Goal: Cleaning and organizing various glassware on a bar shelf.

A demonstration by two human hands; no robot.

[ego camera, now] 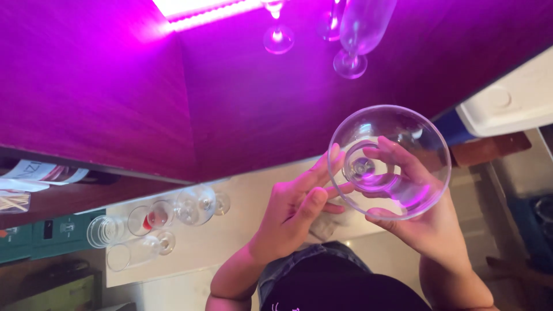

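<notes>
Clearly, both hands grip a wide clear stemmed glass (pixel 389 162): right hand (pixel 423 216) cupping its bowl, left hand (pixel 294 210) fingertips closed on its rim.

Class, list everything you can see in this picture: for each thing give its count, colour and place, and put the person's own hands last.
Wide-bowled glass: one, clear, tinted pink by the light, held in both hands at centre right.
Stemmed glasses above: three partly in view, clear, at the top edge over the purple surface.
Purple-lit panel: one, magenta, filling the upper half.
Light strip: one, bright pink-white, top centre.
Glasses on the pale counter: about six, clear, one with a red trace, lower left.
White container: one, right edge.
Left hand: fingers against the glass's outer side.
Right hand: cradling the bowl from below, fingers seen through it.
</notes>
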